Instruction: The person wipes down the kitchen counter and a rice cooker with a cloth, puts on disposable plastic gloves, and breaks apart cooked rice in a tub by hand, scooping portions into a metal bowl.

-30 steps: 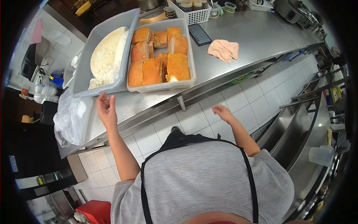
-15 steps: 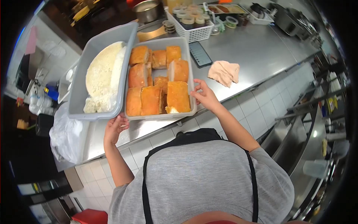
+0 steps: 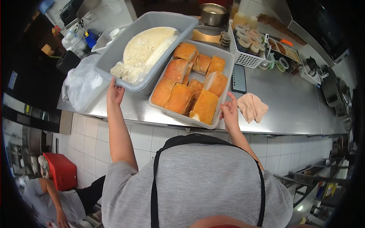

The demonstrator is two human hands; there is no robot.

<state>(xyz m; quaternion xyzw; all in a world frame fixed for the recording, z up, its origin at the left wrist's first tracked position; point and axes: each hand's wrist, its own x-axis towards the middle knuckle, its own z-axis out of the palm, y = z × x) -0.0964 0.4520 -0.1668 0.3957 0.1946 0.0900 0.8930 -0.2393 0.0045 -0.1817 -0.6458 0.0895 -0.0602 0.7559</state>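
A grey plastic tub (image 3: 146,84) holds a large off-white, grainy mass that looks like rice. My left hand (image 3: 115,93) is at the tub's front left corner, its fingers closed on the rim. Beside it on the right, slightly turned, stands a shallower pale container (image 3: 182,117) filled with golden-brown slabs (image 3: 205,106) that look like roast pork, with pale sides showing. My right hand (image 3: 229,111) is by this container's front right corner, fingertips right at the rim, index finger raised and the others bent. A pinkish cloth (image 3: 253,108) lies just to its right.
Behind the container lie a phone (image 3: 238,78) and a white basket (image 3: 249,60) of small lidded cups. A metal pot (image 3: 213,14) stands at the back. Left of the tub is a clear plastic bag (image 3: 83,81). Another person (image 3: 53,195) is at lower left, near a red box (image 3: 61,171).
My view has turned left. My left hand has moved from the tub's near right corner to its front left corner. A wider gap shows between tub and container at the front.
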